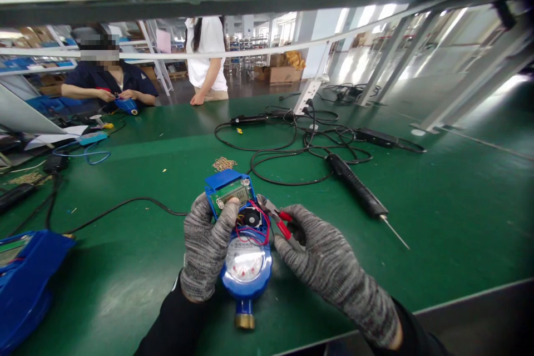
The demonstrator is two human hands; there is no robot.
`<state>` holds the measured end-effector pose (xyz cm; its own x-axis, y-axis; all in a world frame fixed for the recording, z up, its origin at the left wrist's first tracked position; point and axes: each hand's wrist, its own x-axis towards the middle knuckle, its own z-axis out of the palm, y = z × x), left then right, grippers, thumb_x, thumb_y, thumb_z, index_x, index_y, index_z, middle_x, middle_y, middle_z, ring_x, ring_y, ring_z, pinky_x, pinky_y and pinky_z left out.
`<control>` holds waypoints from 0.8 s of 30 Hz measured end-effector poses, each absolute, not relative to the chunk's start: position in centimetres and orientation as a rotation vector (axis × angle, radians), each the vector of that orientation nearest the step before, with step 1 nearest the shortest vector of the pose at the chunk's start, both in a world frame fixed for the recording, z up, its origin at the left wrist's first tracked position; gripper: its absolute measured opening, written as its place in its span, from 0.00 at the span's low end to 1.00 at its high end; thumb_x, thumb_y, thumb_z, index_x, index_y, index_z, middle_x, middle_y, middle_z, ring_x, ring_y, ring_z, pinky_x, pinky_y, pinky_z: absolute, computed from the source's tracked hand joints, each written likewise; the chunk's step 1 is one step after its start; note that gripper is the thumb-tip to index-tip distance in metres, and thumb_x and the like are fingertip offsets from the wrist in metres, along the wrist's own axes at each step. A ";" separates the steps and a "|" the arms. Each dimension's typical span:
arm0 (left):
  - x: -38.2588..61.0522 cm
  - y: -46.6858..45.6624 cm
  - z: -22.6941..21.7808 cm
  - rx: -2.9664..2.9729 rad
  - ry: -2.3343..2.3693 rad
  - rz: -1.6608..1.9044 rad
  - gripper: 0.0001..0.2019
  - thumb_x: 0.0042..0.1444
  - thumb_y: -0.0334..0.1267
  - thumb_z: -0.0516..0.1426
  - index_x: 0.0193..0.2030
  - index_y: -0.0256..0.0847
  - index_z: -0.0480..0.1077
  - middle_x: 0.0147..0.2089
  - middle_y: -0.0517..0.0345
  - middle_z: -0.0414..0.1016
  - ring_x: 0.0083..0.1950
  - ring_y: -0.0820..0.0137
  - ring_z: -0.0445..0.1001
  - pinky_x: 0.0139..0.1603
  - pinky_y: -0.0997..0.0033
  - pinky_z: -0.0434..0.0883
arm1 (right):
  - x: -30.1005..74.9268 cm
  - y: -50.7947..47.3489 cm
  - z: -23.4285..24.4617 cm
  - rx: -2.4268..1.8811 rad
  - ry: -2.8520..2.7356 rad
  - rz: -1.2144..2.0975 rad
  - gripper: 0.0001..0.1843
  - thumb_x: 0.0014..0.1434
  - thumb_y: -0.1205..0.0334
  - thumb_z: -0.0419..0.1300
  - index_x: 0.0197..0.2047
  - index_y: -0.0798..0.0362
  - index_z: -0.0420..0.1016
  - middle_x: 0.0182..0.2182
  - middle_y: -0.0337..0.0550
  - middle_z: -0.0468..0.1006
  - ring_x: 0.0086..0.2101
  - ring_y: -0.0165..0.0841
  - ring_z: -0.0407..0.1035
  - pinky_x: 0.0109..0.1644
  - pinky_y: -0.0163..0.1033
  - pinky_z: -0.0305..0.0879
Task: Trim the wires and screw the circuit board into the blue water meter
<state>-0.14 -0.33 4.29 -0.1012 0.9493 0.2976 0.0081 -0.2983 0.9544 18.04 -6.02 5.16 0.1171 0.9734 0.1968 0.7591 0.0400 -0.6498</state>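
Observation:
A blue water meter (pixel 246 267) with a round dial and a brass end lies on the green bench in front of me. Its upper housing is uncovered, showing a circuit board with a small display (pixel 236 196), a black round part (pixel 252 217) and loose red wires (pixel 266 221). My left hand (pixel 211 239), in a grey knit glove, is closed on the housing's left side, thumb over the board. Gloved too, my right hand (pixel 317 245) grips red-handled cutting pliers (pixel 281 222), whose jaws are at the housing's right edge, beside the wires.
A pile of small screws (pixel 224 164) lies beyond the meter. To the right rests an electric screwdriver (pixel 356 186) among black cables and a power strip (pixel 308 94). Another blue meter (pixel 29 283) is at left. Two people are across the bench; one person (pixel 112 75) handles a blue meter.

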 end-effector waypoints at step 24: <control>-0.5 -0.3 3.7 1.587 1.298 1.543 0.14 0.56 0.46 0.64 0.45 0.41 0.77 0.45 0.51 0.81 0.44 0.61 0.79 0.50 0.57 0.75 | 18.0 -6.4 5.9 -1.810 -1.697 0.358 0.13 0.56 0.54 0.59 0.43 0.49 0.76 0.32 0.42 0.79 0.30 0.37 0.73 0.34 0.43 0.68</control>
<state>-0.53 -0.34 3.71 -0.1351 0.9027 0.4085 0.2481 -0.3684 0.8960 17.98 -6.36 5.87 0.1360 0.9669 0.2157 0.7976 0.0222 -0.6027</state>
